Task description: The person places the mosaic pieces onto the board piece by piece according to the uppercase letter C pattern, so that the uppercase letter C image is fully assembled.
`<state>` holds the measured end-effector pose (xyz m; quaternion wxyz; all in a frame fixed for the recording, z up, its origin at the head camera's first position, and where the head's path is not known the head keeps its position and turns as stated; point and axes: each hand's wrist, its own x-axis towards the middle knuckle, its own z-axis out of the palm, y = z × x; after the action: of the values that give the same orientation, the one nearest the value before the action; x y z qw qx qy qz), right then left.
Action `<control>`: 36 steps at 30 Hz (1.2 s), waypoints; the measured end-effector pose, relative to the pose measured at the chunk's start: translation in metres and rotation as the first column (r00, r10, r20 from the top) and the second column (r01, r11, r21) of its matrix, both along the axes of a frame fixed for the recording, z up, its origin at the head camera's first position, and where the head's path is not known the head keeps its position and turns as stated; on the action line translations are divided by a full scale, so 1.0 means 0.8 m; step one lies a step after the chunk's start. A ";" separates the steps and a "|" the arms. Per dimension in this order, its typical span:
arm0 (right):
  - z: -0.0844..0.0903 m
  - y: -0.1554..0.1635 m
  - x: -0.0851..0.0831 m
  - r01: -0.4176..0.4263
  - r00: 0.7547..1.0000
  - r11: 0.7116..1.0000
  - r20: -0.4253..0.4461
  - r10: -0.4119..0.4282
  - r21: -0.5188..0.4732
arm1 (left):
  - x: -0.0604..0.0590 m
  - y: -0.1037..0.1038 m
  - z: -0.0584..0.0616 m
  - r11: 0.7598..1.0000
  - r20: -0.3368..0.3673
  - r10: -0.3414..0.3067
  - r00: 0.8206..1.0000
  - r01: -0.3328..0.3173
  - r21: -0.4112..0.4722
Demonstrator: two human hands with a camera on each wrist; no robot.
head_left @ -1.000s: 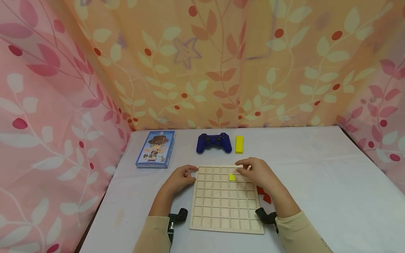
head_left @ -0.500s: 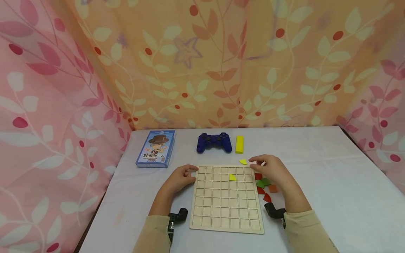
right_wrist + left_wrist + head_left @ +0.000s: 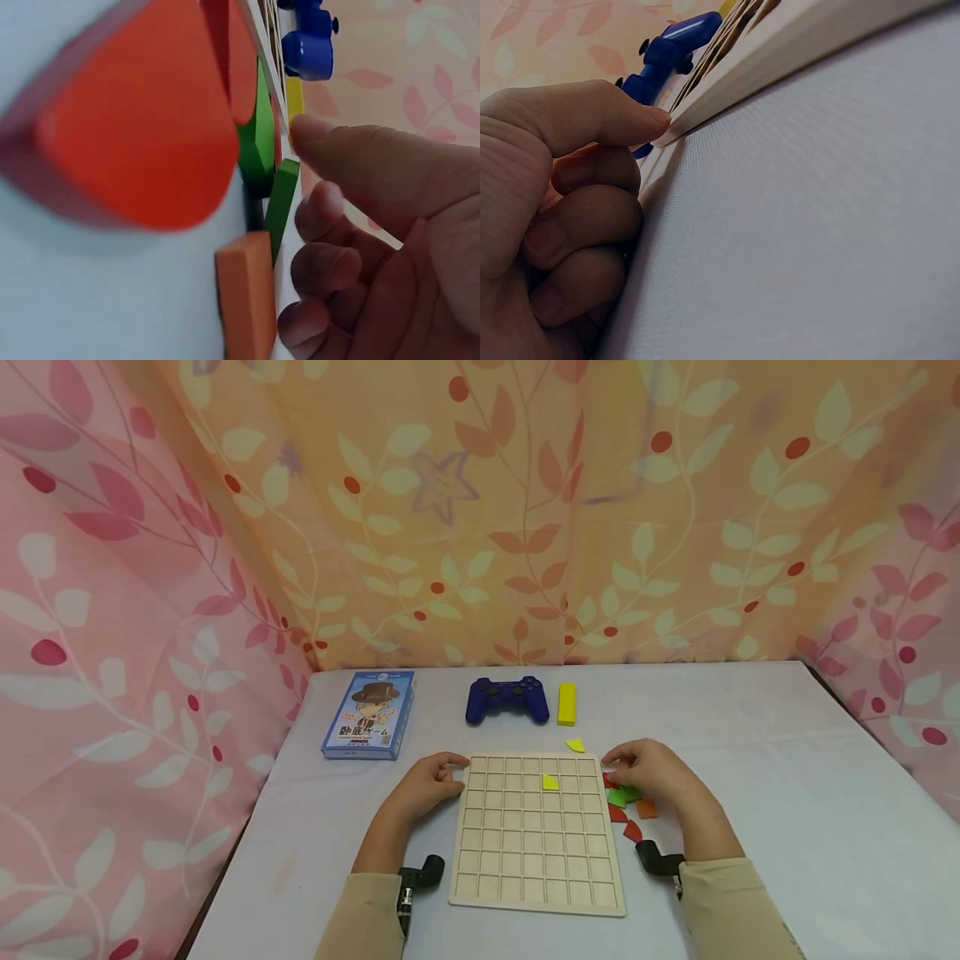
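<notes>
One yellow piece (image 3: 551, 782) sits in the grid board (image 3: 536, 877), other cells bare; left hand (image 3: 427, 783) fingers curl against its corner, right hand (image 3: 651, 770) fingers loosely curled over loose pieces (image 3: 621, 797), grasp unclear.

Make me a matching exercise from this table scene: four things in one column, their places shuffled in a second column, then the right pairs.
Things:
1. blue game controller
2. card game box
3. left hand
4. green pieces

Places:
A. at the grid board's far left corner
B. beside the board's right edge, by the right hand
C. far left of the table
D. just left of the yellow block

Pairs: 1-D, 2-C, 3-A, 4-B
</notes>
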<state>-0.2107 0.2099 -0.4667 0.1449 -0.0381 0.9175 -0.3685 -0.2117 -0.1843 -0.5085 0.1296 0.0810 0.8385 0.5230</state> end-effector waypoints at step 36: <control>0.041 -0.003 0.010 -0.004 0.986 1.000 -0.168 0.003 -0.004 | 0.000 0.001 0.001 1.000 0.003 0.003 1.000 -0.003 0.000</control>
<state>-0.2025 0.2076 -0.4335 0.0675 -0.0709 0.9257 -0.3655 -0.2115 -0.1833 -0.5078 0.1302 0.0791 0.8383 0.5234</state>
